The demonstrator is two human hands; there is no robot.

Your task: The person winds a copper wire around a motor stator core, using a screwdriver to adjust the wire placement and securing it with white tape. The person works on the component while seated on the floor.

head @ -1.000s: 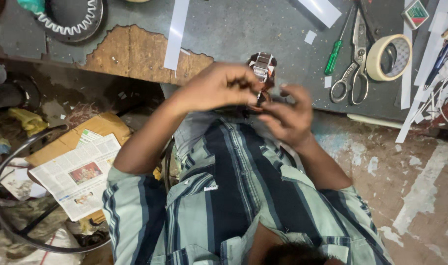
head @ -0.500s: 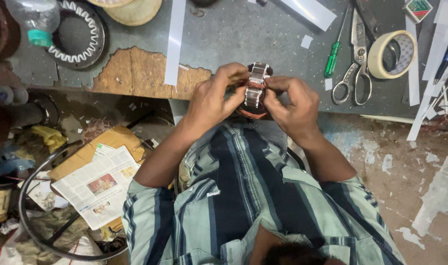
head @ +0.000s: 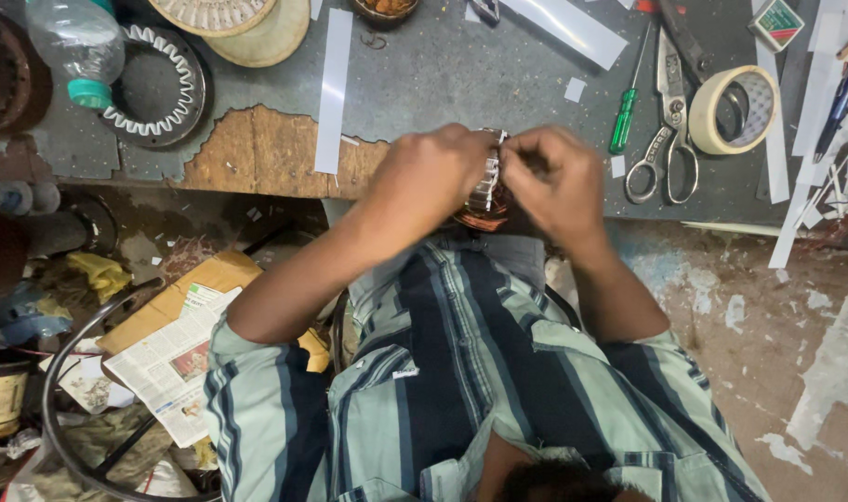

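Observation:
Both my hands meet at the near edge of a grey workbench (head: 461, 84), over my lap. Between them is a small motor core (head: 485, 186), a stack of metal laminations with copper-coloured winding showing below. My left hand (head: 433, 177) wraps its left side. My right hand (head: 554, 181) pinches at its top right with fingers curled. Most of the core is hidden by my fingers. I wear a striped green and dark blue shirt.
On the bench lie a green screwdriver (head: 624, 121), scissors (head: 666, 130), a tape roll (head: 735, 110), white paper strips (head: 333, 88), a toothed round part (head: 154, 88) and a plastic bottle (head: 75, 46). Floor clutter at left: newspaper (head: 168, 363), cardboard, a metal ring (head: 66, 372).
The hands with the core have risen slightly toward the bench edge. My right hand has closed in over the core's top, covering more of it.

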